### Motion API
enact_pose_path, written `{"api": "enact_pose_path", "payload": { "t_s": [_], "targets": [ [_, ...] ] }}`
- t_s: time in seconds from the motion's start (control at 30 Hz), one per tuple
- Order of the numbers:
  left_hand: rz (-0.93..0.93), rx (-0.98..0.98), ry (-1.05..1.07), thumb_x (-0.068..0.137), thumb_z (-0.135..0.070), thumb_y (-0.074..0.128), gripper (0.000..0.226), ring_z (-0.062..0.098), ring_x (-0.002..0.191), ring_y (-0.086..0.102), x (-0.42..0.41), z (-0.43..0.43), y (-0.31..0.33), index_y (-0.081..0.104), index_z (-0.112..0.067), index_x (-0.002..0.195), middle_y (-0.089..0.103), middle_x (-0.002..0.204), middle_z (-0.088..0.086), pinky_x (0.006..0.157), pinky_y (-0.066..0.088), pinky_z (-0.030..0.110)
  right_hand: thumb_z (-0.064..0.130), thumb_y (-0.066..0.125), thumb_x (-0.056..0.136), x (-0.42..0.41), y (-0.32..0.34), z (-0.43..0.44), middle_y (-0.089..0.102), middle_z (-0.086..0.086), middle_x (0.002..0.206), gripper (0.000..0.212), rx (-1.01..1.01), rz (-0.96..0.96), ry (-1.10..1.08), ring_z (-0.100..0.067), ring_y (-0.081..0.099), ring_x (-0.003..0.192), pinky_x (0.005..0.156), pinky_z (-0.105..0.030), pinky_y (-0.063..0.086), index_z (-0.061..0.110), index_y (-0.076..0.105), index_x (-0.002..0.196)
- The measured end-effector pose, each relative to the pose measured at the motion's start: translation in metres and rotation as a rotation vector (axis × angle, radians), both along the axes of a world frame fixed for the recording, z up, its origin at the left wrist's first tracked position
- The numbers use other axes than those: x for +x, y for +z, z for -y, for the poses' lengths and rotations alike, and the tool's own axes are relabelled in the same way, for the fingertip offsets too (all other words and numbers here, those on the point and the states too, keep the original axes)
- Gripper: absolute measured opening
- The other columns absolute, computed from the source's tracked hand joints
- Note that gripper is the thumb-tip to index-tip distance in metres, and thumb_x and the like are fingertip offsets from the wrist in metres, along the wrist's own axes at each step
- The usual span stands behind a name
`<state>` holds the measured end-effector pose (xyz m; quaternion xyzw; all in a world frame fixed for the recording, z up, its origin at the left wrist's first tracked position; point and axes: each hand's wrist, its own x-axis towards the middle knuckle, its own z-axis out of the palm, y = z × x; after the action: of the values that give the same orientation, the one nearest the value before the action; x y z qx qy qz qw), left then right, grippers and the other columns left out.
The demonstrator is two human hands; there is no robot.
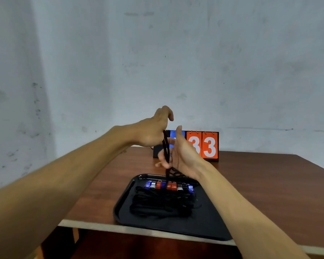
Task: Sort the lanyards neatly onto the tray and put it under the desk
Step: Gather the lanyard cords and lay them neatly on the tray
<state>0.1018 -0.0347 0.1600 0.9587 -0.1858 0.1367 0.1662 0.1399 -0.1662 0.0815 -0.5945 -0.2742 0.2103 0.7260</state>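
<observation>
While both hands' grip pinches black lanyard cord [166, 146] above tray [204, 221], brown desk [260, 184] meets scuffed grey wall [101, 62].

Both hands [168, 143] gripping a black lanyard [166, 146] above the tray [209, 221]

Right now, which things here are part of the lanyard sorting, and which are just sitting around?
Part of the job:
black cord, pinched by left hand and right hand
lanyards already laid down
tray
desk

Just sitting there:
flip scoreboard
</observation>
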Motion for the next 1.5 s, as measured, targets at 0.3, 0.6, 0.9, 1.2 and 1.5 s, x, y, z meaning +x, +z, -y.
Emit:
{"api": "enact_pose_path", "payload": {
  "t_s": [0.3,0.6,0.9,1.2,1.5],
  "targets": [
    [-0.118,-0.154,0.077,0.092,0.005,0.033,0.03,0.02,0.064,0.045,0.021,-0.053,-0.036,0.029,-0.015,0.114,0.047,0.093,0.013,0.056,0.041,0.029,0.044,0.047,0.094,0.001,-0.013,0.016,0.023,0.004,0.046,0.043,-0.054,0.093,-0.137,-0.01,0.018,0.039,0.042,-0.022,0.029,0.008,0.059,0.074],
    [-0.283,-0.609,-0.04,0.098,-0.005,0.046,0.016,0.017,0.059,0.064,0.021,-0.072,-0.083,0.061,0.0,0.102,0.071,0.091,0.012,0.054,0.049,0.019,0.028,0.047,0.099,0.019,-0.031,0.028,0.029,0.006,0.047,0.03,0.061,0.009,-0.391,-0.008,0.022,0.038,0.045,-0.023,0.034,0.006,0.058,0.082],
    [-0.181,-1.243,0.014,0.102,-0.025,0.038,0.033,0.018,0.093,0.07,0.032,-0.041,-0.08,0.062,-0.01,0.086,0.073,0.103,0.009,0.083,0.049,0.032,0.03,0.054,0.096,0.027,-0.052,0.031,0.035,0.004,0.056,0.025,0.149,-0.148,-0.324,-0.006,0.025,0.044,0.039,-0.018,0.027,0.006,0.059,0.095],
    [-0.225,-1.959,0.031,0.102,-0.026,0.039,0.028,0.012,0.038,0.027,0.036,-0.02,-0.06,0.047,-0.012,0.079,0.038,0.054,0.0,0.038,0.036,0.021,0.026,0.057,0.094,0.018,-0.059,0.033,0.043,0.002,0.058,0.019,-0.065,-0.04,-0.299,-0.008,0.027,0.048,0.041,-0.018,0.026,0.009,0.064,0.096],
    [0.18,-1.012,0.479,0.098,-0.034,0.043,0.027,0.02,0.069,0.053,0.047,-0.059,-0.095,0.055,-0.01,0.098,0.059,0.081,0.005,0.067,0.044,0.034,0.031,0.06,0.092,0.021,-0.065,0.051,0.047,0.003,0.059,0.024,-0.293,0.027,-0.336,-0.008,0.03,0.047,0.043,-0.019,0.026,0.014,0.062,0.076]
  ]
}}
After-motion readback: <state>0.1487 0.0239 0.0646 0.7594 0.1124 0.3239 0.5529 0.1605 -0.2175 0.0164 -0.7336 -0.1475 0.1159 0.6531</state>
